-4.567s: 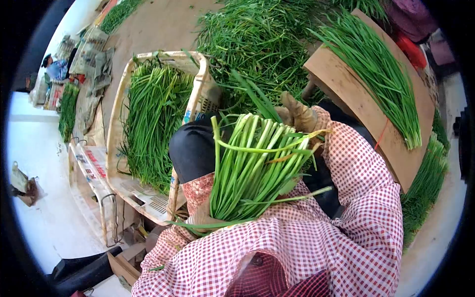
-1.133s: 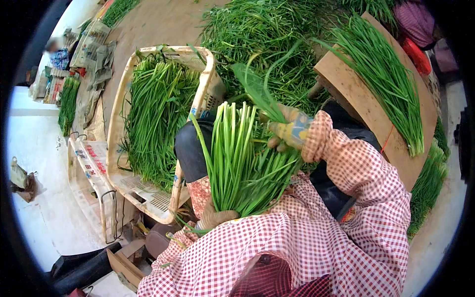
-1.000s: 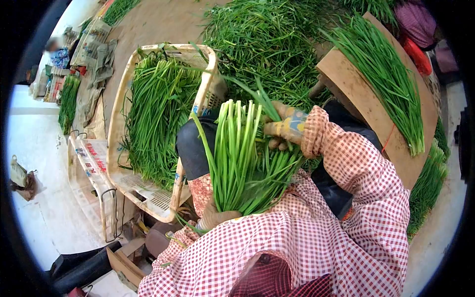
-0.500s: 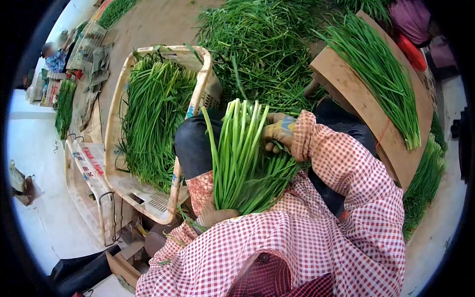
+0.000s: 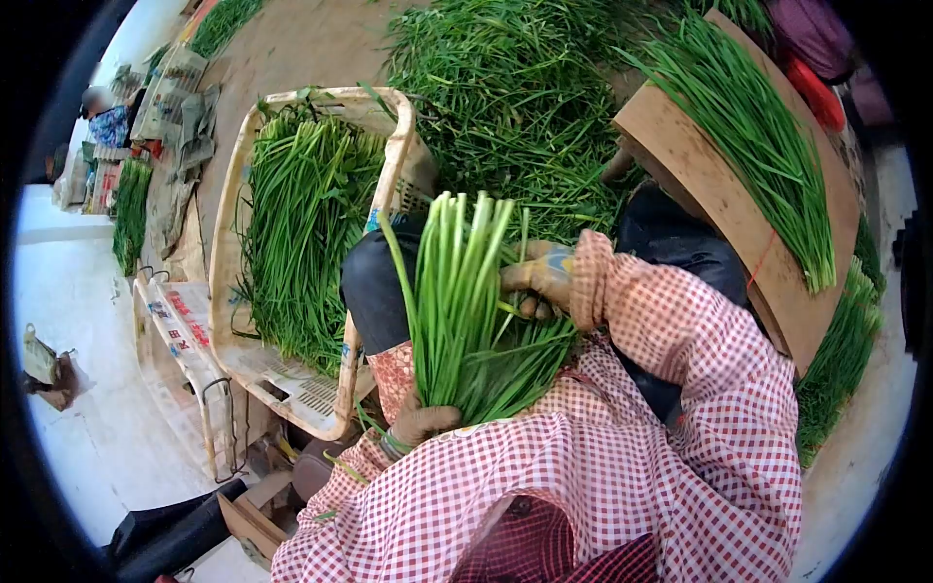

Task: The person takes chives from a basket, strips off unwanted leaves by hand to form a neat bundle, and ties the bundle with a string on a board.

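Observation:
A bunch of garlic chives (image 5: pixel 457 301) stands tilted over my lap, pale stalk ends up and green leaves spreading down to the right. My gloved left hand (image 5: pixel 425 426) is closed around the bunch low down, near its leafy part. At the right side of the stalks is my gloved right hand (image 5: pixel 540 282), its fingers curled in on a few loose chives. The tips of those fingers are partly hidden. Beside my left knee, a white plastic crate (image 5: pixel 222 321) holds many more chives (image 5: pixel 306 223).
A heap of loose green leaves (image 5: pixel 515 107) covers the floor ahead. To the right, a curved-looking brown board (image 5: pixel 671 136) carries a layer of chives (image 5: pixel 748 146). Another white crate (image 5: pixel 185 340) stands at the left. Further off at the upper left is another person (image 5: pixel 109 121).
The bunch and my right hand have shifted slightly left. My right hand has moved a little lower along the stalks, while my left hand keeps its hold.

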{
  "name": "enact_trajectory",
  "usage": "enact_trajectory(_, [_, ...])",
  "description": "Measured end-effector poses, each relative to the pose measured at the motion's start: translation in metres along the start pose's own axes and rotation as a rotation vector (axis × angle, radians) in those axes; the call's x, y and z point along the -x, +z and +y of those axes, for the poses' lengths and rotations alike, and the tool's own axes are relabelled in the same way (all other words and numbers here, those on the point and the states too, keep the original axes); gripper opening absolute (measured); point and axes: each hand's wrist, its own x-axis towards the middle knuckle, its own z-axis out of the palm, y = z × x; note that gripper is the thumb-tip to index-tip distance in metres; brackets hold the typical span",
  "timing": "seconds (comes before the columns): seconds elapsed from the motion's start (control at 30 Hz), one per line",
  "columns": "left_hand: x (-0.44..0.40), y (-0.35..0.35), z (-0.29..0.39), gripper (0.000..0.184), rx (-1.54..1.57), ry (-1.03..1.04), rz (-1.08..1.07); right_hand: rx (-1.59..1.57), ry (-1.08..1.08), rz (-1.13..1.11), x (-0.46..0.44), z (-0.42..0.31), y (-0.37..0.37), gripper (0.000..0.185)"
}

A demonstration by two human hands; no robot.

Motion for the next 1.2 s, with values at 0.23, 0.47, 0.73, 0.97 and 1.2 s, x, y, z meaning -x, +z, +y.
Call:
enact_trajectory(0.23, [-0.014,-0.048,-0.039,0.067,-0.002,0.066,0.011,-0.109,-0.363,0.502,0.007,-0.022,-0.041,0.050])
enact_trajectory(0.47, [-0.003,-0.008,-0.002,0.075,-0.020,0.080,-0.026,0.366,-0.658,0.706,0.027,-0.114,-0.150,0.059])
enact_trajectory(0.73, [-0.008,0.002,0.000,0.075,0.177,-0.035,-0.009,1.470,-0.364,-0.009,0.021,-0.084,-0.042,0.071])
enact_trajectory(0.97, [-0.005,-0.016,-0.015,0.077,0.194,-0.048,0.021,1.522,-0.423,-0.278,-0.031,-0.054,-0.026,0.031])
enact_trajectory(1.2, [0.007,-0.037,-0.021,0.076,0.058,-0.081,0.009,1.339,0.187,0.207,-0.101,-0.073,-0.108,0.023])
